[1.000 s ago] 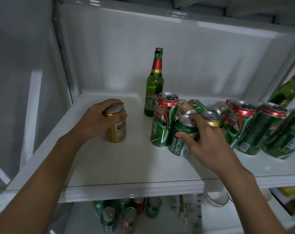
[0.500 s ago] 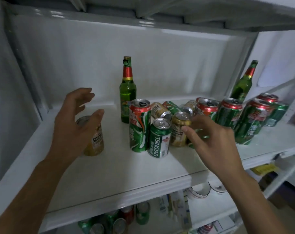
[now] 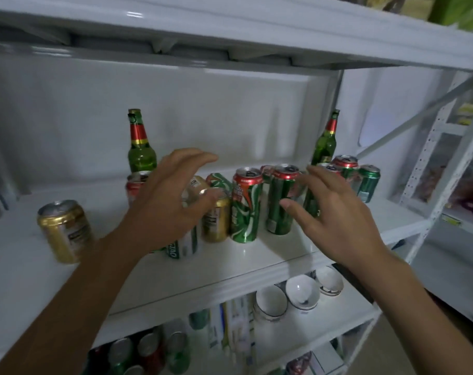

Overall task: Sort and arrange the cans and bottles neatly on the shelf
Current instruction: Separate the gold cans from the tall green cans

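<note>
A gold can (image 3: 63, 230) stands alone at the left of the white shelf (image 3: 230, 269). My left hand (image 3: 170, 201) hovers with spread fingers over a cluster of cans, in front of a short green can (image 3: 182, 246) and another gold can (image 3: 216, 220). My right hand (image 3: 335, 215) is open, fingers spread, beside a tall green can (image 3: 280, 201) and a tall green-and-white can (image 3: 245, 205). One green bottle (image 3: 140, 143) stands behind the cluster at left, a second green bottle (image 3: 326, 139) at the right rear. Neither hand holds anything.
More tall cans (image 3: 343, 169) and a short green can (image 3: 368, 182) stand at the shelf's right end. The lower shelf holds white bowls (image 3: 301, 292), cans (image 3: 149, 353) and cartons. A perforated white upright (image 3: 432, 158) rises at right. Another shelf board runs overhead.
My left hand let go of the gold can at left and moved right over the cluster. My right hand released the small cans and shifted right, fingers spread. The view swung left and up.
</note>
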Available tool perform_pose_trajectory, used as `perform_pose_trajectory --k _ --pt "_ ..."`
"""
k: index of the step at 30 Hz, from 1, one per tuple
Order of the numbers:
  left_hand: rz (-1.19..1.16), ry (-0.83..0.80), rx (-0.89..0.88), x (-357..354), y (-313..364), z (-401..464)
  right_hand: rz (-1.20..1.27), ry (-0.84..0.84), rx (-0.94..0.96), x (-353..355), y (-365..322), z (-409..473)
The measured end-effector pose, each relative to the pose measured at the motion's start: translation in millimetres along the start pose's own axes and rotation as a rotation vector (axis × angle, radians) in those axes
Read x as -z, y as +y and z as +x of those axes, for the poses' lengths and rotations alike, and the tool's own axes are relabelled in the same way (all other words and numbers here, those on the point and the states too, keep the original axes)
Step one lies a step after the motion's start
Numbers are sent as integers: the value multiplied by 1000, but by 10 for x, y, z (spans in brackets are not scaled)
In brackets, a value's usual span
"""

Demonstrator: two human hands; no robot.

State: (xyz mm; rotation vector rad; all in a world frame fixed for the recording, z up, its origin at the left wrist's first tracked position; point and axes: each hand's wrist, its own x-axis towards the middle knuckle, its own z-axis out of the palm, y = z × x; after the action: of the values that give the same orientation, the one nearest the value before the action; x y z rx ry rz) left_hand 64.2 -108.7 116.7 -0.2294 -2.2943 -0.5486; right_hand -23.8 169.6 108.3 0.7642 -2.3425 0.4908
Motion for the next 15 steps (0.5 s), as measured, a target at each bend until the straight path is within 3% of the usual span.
perform_pose_trajectory --k 7,15 --pt "13 -96 31 -523 517 302 63 -18 -4 211 750 39" --pt "86 -120 34 -864 523 630 131 -40 -57 211 1367 314"
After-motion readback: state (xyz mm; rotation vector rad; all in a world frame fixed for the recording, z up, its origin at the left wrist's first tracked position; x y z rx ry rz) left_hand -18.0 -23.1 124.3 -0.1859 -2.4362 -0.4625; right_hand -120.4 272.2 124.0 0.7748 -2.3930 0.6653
